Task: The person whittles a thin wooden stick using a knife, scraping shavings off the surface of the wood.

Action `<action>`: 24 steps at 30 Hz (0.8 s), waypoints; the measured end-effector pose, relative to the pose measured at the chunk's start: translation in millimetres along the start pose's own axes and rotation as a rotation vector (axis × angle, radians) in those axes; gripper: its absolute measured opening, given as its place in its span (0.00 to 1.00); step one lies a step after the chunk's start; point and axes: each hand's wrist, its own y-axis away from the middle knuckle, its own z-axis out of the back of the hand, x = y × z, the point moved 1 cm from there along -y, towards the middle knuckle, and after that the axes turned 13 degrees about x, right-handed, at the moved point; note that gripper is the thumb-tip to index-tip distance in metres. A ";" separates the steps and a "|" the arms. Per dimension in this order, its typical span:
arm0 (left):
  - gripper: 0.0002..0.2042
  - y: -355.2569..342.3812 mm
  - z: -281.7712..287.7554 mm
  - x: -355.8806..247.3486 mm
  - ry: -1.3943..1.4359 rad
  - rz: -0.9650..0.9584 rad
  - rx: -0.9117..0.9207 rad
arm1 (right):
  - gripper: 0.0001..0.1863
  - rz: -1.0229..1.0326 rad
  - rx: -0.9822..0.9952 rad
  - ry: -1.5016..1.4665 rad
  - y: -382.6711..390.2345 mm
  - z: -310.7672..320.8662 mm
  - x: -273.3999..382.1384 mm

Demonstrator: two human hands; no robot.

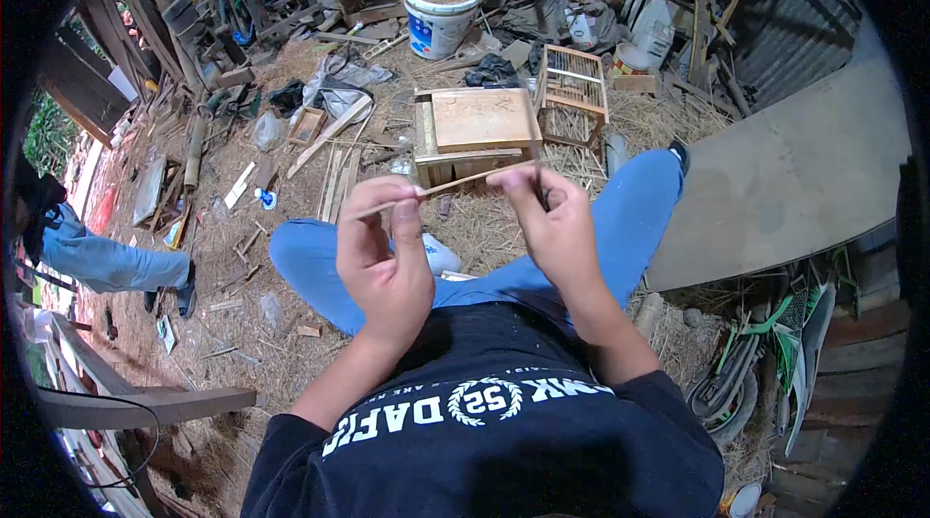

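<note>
A thin, light-brown strip of wood or bamboo stretches between my hands above my lap. My left hand is closed on its left part, with thumb and fingers pinching it. My right hand pinches near the other end. A narrow dark piece, perhaps a blade, stands upright at the right fingers; its kind is unclear. Just beyond the strip is a low wooden stand with a pale board on top. Beside it on the right leans a small slatted wooden frame.
A white and blue bucket stands farther back. Wood scraps and straw litter the ground. At the right lies a large grey board, with a green and white cycle below it. Another person's jeans-clad leg shows at left.
</note>
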 end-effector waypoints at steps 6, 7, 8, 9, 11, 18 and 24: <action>0.09 0.5 -6.0 0.7 -0.153 -0.161 0.311 | 0.09 -0.052 -0.010 -0.487 -11.7 18.0 15.6; 0.09 2.3 -7.8 0.9 0.015 -0.003 0.306 | 0.09 -0.025 -0.017 -0.488 -12.9 21.8 17.5; 0.08 5.2 -9.5 -0.6 0.183 0.155 0.299 | 0.09 0.002 -0.023 -0.489 -13.8 25.6 18.9; 0.08 7.4 -11.5 -0.5 0.351 0.312 0.290 | 0.09 0.029 -0.029 -0.489 -14.4 29.2 20.9; 0.11 4.9 -12.1 1.3 0.604 0.490 0.205 | 0.09 0.048 -0.041 -0.475 -15.3 33.4 26.4; 0.14 -3.1 -1.2 -24.5 0.986 0.860 0.599 | 0.09 0.080 -0.028 -0.375 -12.8 43.4 27.5; 0.09 -3.8 -7.7 -25.2 1.092 0.985 0.588 | 0.10 0.086 0.001 -0.295 -12.7 45.4 24.4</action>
